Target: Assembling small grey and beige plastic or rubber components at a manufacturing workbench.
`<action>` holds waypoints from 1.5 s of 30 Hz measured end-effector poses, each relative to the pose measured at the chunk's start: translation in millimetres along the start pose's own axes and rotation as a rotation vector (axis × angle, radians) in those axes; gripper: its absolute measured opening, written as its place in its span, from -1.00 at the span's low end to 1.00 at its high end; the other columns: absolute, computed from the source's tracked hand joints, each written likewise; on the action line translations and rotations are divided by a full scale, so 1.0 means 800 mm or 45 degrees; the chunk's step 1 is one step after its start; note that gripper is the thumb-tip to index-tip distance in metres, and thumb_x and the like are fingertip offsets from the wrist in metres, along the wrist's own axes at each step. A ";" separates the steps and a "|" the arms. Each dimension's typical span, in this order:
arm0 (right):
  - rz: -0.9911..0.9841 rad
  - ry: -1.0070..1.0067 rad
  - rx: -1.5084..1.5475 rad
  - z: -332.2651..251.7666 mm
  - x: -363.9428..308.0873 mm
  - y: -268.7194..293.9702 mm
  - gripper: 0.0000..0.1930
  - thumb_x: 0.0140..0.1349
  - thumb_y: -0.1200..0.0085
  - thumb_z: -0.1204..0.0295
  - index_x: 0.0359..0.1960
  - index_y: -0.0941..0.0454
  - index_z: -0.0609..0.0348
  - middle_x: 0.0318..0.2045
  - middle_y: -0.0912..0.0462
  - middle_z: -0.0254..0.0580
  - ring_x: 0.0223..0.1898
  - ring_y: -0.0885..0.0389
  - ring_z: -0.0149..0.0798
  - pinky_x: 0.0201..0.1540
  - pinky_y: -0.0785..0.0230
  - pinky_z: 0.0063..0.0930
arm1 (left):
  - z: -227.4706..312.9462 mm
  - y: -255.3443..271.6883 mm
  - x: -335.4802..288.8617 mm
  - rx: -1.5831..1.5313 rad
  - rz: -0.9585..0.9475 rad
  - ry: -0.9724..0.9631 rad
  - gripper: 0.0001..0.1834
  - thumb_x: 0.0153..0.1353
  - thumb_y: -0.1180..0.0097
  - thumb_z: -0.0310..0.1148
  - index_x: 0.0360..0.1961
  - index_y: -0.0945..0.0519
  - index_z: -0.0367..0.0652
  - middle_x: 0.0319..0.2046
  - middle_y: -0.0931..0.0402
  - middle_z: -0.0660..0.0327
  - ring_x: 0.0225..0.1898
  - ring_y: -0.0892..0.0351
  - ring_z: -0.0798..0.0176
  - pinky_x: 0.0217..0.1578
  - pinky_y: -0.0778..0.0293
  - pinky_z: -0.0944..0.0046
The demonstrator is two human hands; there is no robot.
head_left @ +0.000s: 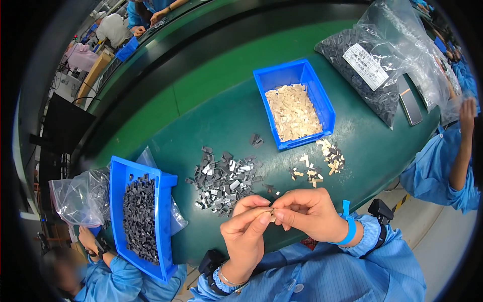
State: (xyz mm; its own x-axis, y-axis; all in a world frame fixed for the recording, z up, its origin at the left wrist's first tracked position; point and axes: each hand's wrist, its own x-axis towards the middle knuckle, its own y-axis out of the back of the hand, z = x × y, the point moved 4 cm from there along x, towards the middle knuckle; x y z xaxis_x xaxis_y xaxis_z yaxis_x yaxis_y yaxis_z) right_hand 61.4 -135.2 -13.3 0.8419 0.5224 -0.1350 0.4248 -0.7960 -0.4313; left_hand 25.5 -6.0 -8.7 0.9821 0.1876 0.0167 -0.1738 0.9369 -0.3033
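Note:
My left hand [246, 234] and my right hand [313, 214] meet fingertip to fingertip above the near edge of the green table. Thumbs and fingers of both are pinched on a small beige-and-dark piece [272, 215], mostly covered by the fingertips. Just beyond my left hand is a loose pile of small black and grey plastic parts [226, 176]. Past my right hand lie scattered small beige strips [331, 157], some with dark pieces among them. Farther off, a blue bin [329, 108] holds many flat beige pieces [294, 113].
A blue bin [168, 211] of black parts stands at left beside a clear plastic bag [78, 201]. At far right are a large bag of dark parts [352, 65] and a phone [411, 107]. Co-workers in blue sit left [115, 277] and right [440, 168].

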 end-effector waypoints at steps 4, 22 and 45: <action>0.033 0.082 0.005 -0.013 0.003 0.004 -0.89 0.13 -0.04 0.54 -0.32 -0.52 0.29 -0.48 -0.55 -0.28 -0.49 -0.48 -0.52 -0.50 -0.31 -0.68 | 0.002 0.003 0.000 -0.444 0.116 0.126 -0.87 0.05 -0.06 -0.55 -0.35 -0.57 -0.35 -0.19 -0.37 0.02 -0.24 -0.38 0.27 -0.20 -0.33 0.34; 0.554 1.249 -2.089 -0.139 0.071 0.067 -0.96 -0.08 -0.09 0.53 -0.55 -0.48 0.15 -0.57 -0.47 -0.26 -0.45 -0.39 -0.18 -0.35 -0.20 -0.35 | 0.079 0.016 -0.016 1.407 0.048 -0.962 -0.88 -0.13 -0.14 -0.57 -0.47 -0.52 -0.25 -0.27 -0.36 0.07 -0.26 -0.36 0.06 -0.23 -0.31 0.17; -0.707 0.210 -0.885 -0.051 0.021 -0.010 -0.93 0.02 -0.10 0.49 -0.50 -0.47 0.17 -0.43 -0.47 -0.28 -0.33 -0.41 -0.27 -0.18 -0.19 -0.42 | 0.060 -0.004 -0.033 1.632 -0.442 -1.438 -0.78 -0.13 -0.20 -0.37 -0.36 -0.58 -0.04 -0.28 -0.48 0.30 -0.25 -0.42 0.30 -0.14 -0.24 0.16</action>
State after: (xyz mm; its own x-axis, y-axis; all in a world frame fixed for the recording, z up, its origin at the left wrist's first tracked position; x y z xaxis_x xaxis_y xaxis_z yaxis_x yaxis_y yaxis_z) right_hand 86.0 -132.3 24.3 0.4700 0.8786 0.0847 0.8442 -0.4755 0.2473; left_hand -3.6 0.2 37.8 0.5510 -0.4824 0.6810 -0.4742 0.4904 0.7311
